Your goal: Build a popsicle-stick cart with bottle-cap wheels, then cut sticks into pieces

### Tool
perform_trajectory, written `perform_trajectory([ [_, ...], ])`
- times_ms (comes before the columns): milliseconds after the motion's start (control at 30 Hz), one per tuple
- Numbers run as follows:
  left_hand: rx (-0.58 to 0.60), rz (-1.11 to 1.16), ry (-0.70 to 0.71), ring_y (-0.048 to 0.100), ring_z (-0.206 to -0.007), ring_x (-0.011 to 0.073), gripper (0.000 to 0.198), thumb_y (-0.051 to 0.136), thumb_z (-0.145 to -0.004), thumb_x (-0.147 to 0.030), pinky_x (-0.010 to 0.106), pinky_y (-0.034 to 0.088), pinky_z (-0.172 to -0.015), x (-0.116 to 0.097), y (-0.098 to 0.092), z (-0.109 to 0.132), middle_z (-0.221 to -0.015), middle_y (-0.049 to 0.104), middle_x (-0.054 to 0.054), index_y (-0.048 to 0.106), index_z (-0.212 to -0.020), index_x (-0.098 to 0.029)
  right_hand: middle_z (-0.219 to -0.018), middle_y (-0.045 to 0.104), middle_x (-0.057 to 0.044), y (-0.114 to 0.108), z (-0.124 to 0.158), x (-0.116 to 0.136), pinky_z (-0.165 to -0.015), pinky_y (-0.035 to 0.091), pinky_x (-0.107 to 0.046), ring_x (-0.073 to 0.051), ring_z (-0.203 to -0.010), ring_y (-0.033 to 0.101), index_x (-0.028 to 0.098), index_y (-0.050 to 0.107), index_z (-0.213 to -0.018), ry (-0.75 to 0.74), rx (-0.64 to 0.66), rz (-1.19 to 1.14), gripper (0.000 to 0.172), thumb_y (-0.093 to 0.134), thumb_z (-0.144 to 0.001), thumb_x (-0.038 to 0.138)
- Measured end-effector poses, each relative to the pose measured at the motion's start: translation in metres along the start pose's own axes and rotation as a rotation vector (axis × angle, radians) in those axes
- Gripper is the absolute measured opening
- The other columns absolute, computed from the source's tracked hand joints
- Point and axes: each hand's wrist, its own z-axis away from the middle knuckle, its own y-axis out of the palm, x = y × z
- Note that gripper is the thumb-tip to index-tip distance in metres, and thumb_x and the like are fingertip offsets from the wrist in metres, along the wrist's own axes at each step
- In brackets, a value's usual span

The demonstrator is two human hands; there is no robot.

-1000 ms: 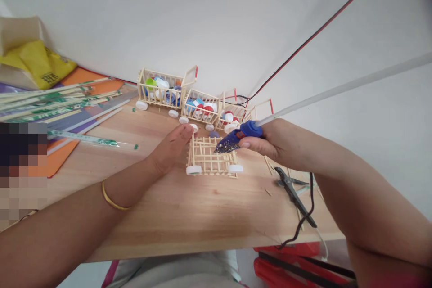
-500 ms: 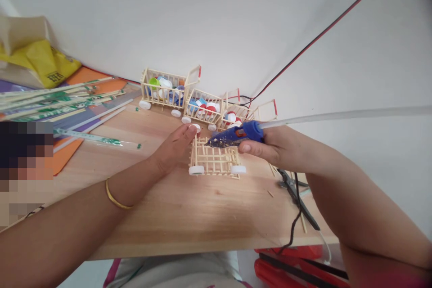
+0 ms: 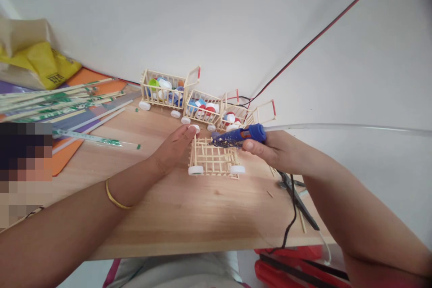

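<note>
A small cart frame [image 3: 216, 158] of thin wooden sticks lies wheels-up on the wooden table. White disc wheels sit at its corners, two of them on the near side. My left hand [image 3: 175, 146] is closed on the white wheel [image 3: 194, 128] at the cart's far left corner, thumb and fingers pinching it. In my right hand [image 3: 270, 147] is a blue glue gun [image 3: 239, 136], its speckled nozzle pointing left over the cart's far side. A long clear glue stick [image 3: 337, 128] runs out of its back end. The grip and most of my right fingers are hidden.
Behind stand several finished stick carts [image 3: 164, 90] holding coloured bottle caps. Wrapped sticks [image 3: 67, 99] and coloured sheets [image 3: 69, 150] lie at left, near a pixelated person. Pliers [image 3: 297, 200] and a black cord [image 3: 290, 225] are at right. A red-black cable [image 3: 313, 42] crosses the wall.
The glue gun has shifted slightly right and its rear has dipped, so the glue stick sits lower. My left hand stays at the wheel.
</note>
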Motion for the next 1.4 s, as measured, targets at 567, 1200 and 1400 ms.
perform_trajectory([
  [567,-0.012,0.018,0.005,0.056,-0.091,0.0213,0.046,0.049,-0.084,-0.062,0.036,0.041,-0.090,-0.002,0.001,0.000,-0.092,0.063,0.004,0.059,-0.095,-0.018,-0.076,0.068,-0.006,0.012,-0.011,0.006,-0.068,0.047,-0.030,-0.022,-0.074,0.063,0.019,0.067,-0.100,-0.048,-0.041,0.038,0.058,0.033,-0.092,0.065],
  [1200,0.001,0.044,-0.007,0.056,-0.091,0.0208,0.044,0.049,-0.085,-0.062,0.037,0.042,-0.092,-0.005,0.002,0.002,-0.089,0.059,0.002,0.057,-0.093,-0.019,-0.069,0.064,-0.006,0.016,-0.015,0.009,-0.060,0.040,-0.028,-0.020,-0.064,0.058,0.017,0.066,-0.086,-0.004,-0.092,0.139,0.061,0.034,-0.089,0.069],
  [1400,-0.002,0.031,-0.003,0.056,-0.094,0.0214,0.044,0.048,-0.086,-0.061,0.038,0.041,-0.093,-0.001,0.001,0.001,-0.091,0.060,0.002,0.058,-0.094,-0.019,-0.064,0.061,-0.006,0.016,-0.014,0.007,-0.058,0.038,-0.029,-0.020,-0.061,0.056,0.017,0.067,-0.084,0.037,-0.071,0.168,0.066,0.030,-0.088,0.072],
])
